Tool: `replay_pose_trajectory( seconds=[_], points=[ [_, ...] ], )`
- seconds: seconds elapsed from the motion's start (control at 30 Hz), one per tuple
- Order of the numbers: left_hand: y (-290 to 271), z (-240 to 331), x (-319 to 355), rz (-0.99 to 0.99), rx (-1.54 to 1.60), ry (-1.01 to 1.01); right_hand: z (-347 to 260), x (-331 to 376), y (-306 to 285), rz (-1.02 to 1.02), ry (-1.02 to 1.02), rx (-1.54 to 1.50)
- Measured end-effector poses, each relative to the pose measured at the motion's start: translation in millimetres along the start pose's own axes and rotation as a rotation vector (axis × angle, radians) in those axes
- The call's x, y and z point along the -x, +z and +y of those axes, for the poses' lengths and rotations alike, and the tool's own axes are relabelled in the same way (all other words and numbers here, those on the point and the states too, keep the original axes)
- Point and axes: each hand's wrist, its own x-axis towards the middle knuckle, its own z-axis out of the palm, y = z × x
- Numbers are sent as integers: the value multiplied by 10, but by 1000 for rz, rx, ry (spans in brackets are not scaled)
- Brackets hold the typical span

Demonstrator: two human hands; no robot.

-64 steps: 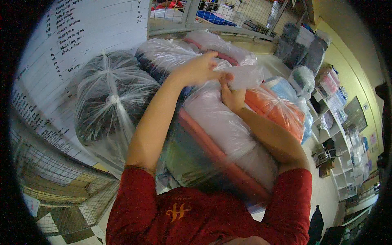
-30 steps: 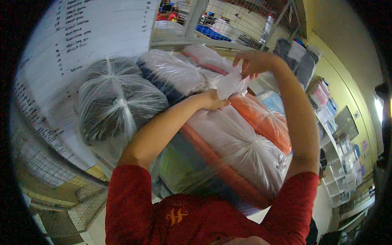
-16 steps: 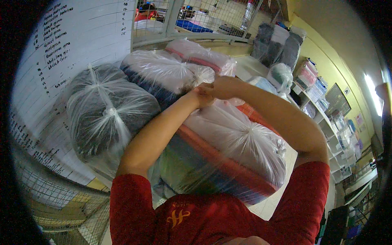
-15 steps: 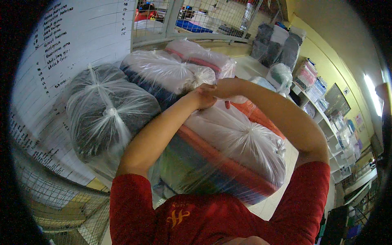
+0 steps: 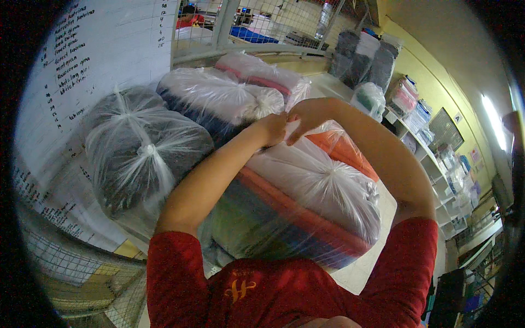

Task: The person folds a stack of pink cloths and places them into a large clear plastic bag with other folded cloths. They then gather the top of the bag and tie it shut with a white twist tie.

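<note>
A large clear plastic bag [image 5: 328,175] packed with folded cloth in white, orange, blue and green lies in front of me. Over its far edge my two hands meet. The fingers of my left hand [image 5: 270,130] are closed on gathered clear plastic at the bag's far end. My right hand [image 5: 307,116] pinches the same plastic beside it, thumb and fingers bent together. Part of the grip is hidden behind the hands. An orange bundle in plastic [image 5: 342,150] sits just past my right wrist.
A knotted clear bag of dark cloth [image 5: 147,150] stands at the left, by a handwritten white sheet [image 5: 109,49]. Beyond my hands are a white-and-navy bundle [image 5: 219,93] and a pink-and-white one [image 5: 268,74]. Shelves [image 5: 432,169] line the right; wire mesh [image 5: 273,24] is behind.
My right hand has turned, its fingers now bending down beside the left hand on the plastic. My left hand has shifted only slightly. The view has tilted a little.
</note>
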Motion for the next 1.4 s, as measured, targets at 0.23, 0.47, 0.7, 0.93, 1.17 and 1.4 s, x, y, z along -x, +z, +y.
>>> replay_pose_trajectory(
  seconds=[0.23, 0.47, 0.7, 0.93, 1.17, 1.4],
  points=[
    [-296, -152, -114, -362, 258, -94, 95, -218, -66, -62, 15, -130],
    [-449, -393, -33, -204, 358, 120, 76, -137, 13, 454, -89, 456],
    [-417, -15, 228, 136, 8, -99, -83, -86, 159, 468, -95, 872],
    [-82, 34, 232, 392, -220, -17, -7, -397, 209, 267, -5, 221],
    [-12, 37, 136, 392, -186, -74, 127, -435, 212, 37, -96, 648],
    [103, -209, -18, 451, 57, -15, -234, -163, 208, 686, -206, 996]
  ],
)
